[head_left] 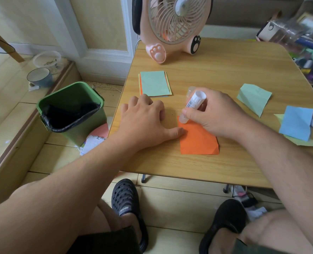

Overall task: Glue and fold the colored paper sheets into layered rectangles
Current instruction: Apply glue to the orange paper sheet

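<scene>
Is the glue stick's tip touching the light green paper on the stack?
No, the white glue stick gripped by the right hand presses its tip on the orange folded paper.

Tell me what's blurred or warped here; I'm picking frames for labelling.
Head view: wide-angle bend curves the table edges and door frame; the clutter at top right is smeared; the hands, left and right, glue stick and orange paper are sharp; light is soft, shadows faint, no glare.

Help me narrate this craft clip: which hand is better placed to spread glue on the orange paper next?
Right. The right hand grips the glue stick, tip on the orange paper; the left hand only presses its edge flat.
</scene>
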